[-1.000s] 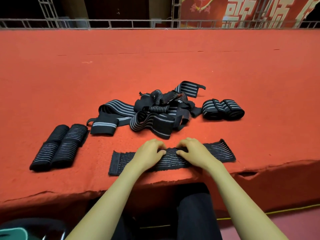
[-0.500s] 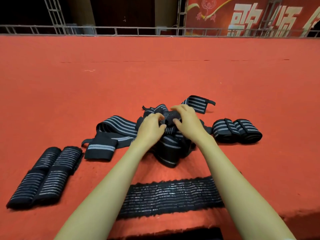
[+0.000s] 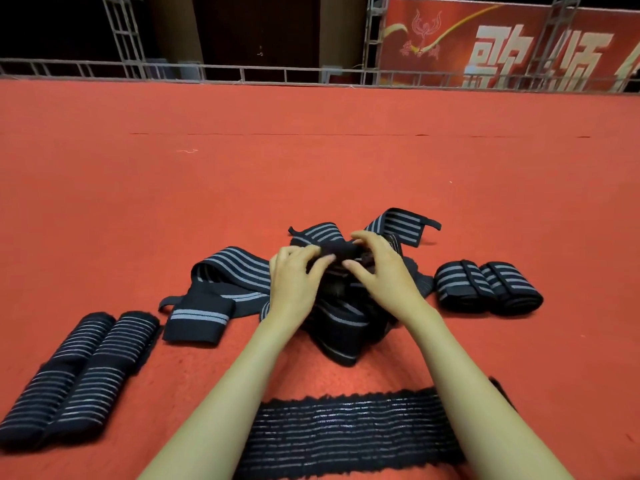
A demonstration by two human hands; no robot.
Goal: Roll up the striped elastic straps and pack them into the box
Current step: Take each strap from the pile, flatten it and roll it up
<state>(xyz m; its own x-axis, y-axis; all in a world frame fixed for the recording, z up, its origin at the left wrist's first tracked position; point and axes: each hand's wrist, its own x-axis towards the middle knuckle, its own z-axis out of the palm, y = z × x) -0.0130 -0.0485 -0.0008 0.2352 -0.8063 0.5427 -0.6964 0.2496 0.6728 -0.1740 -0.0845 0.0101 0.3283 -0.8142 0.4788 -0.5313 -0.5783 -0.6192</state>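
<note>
Selection of the next strap from the tangled pile (image 3: 343, 317) is judged to be the step in hand.

Head view: the left hand (image 3: 294, 282) and the right hand (image 3: 384, 271) are held over the top of the pile. A dark strap end (image 3: 337, 249) is pinched between the curled fingers of both hands, just above the heap. One wide striped strap (image 3: 235, 271) is spread out of the pile to the left. A flat strap (image 3: 346, 434) is laid out unrolled between the forearms, nearest the person. Two finished rolls (image 3: 76, 372) are placed side by side, touching, at the near left. A second rolled pair (image 3: 488, 285) is placed just right of the pile. No box is seen, so packing is judged not yet begun.

For the next move, the pinched end is to be drawn clear of the tangle without the other straps being dragged along. It is then to be laid flat and wound tightly from one end.

All items are carried on a red carpeted platform (image 3: 311, 174), whose covering is seen to be coarse and fibrous. A metal railing (image 3: 242, 72) is fitted along its far edge. A red banner (image 3: 502, 46) with large pale characters is hung beyond, and the room behind is dark.
</note>
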